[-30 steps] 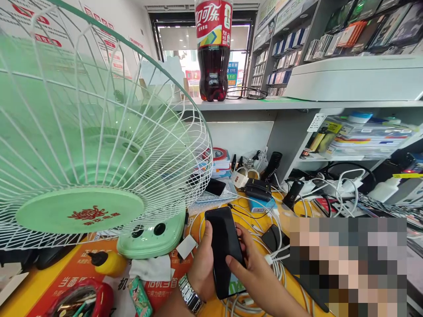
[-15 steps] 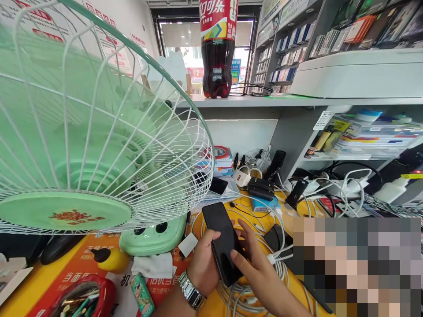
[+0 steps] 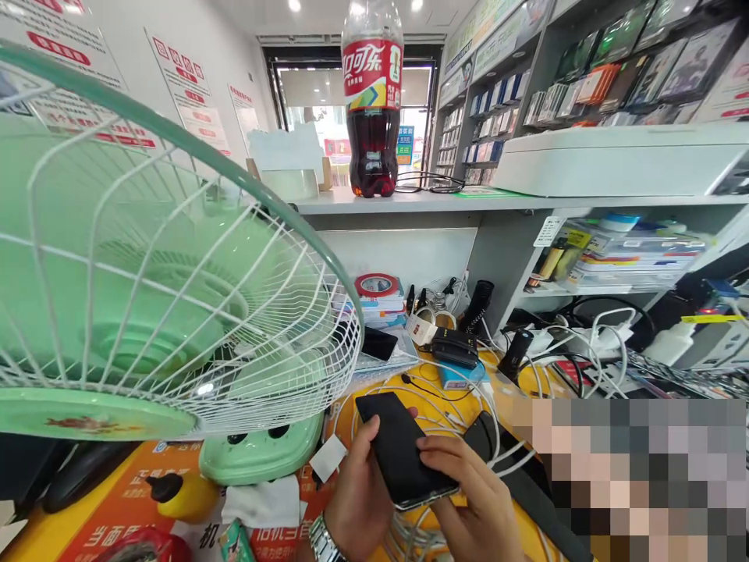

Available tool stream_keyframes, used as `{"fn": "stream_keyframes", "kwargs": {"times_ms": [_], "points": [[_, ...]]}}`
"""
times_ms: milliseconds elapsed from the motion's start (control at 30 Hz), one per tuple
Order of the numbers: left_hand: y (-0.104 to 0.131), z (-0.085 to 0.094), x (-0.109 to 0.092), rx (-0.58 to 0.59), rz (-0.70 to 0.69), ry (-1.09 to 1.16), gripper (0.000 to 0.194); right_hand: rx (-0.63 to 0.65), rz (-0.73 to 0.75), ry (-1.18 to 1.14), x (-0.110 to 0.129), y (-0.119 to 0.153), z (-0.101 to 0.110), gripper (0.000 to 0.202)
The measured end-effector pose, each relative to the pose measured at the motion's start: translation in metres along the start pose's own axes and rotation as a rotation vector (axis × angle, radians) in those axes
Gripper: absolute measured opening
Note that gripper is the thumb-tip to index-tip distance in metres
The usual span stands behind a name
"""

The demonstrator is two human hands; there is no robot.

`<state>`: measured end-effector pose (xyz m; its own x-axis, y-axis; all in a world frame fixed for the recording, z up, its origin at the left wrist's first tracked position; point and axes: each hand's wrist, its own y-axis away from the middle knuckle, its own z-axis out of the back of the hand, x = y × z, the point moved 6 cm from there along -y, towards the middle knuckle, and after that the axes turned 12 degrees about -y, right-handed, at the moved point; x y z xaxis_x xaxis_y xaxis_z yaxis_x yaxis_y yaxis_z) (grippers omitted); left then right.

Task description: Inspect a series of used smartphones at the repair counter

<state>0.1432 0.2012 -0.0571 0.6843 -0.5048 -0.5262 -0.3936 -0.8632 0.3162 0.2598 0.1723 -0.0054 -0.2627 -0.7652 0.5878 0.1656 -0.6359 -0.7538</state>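
A black phone with a dark screen is held tilted above the yellow table. My left hand, with a metal watch on its wrist, grips the phone's left side, the thumb on its edge. My right hand has its fingers bent over the phone's right edge, touching it. Coiled white cables lie beneath the phone. Left of my left hand is a small white square.
A green fan fills the left side. A cola bottle stands on the grey shelf. Another phone, a black pouch and a yellow bulb bottle lie around. A pixelated patch hides the lower right.
The view has tilted up and shifted. The phone is turned flatter, and my right hand has moved from its face to its right edge, fingers more curled.
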Motion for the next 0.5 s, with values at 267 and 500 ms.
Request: {"fn": "stream_keyframes", "kwargs": {"times_ms": [267, 500], "points": [[-0.005, 0.007, 0.020, 0.080, 0.012, -0.045, 0.050, -0.287, -0.038, -0.104, -0.004, 0.008, 0.021, 0.019], [-0.011, 0.010, 0.028, 0.076, 0.055, 0.068, 0.040, -0.270, -0.131, -0.086, -0.021, 0.019, 0.011, 0.038]]}}
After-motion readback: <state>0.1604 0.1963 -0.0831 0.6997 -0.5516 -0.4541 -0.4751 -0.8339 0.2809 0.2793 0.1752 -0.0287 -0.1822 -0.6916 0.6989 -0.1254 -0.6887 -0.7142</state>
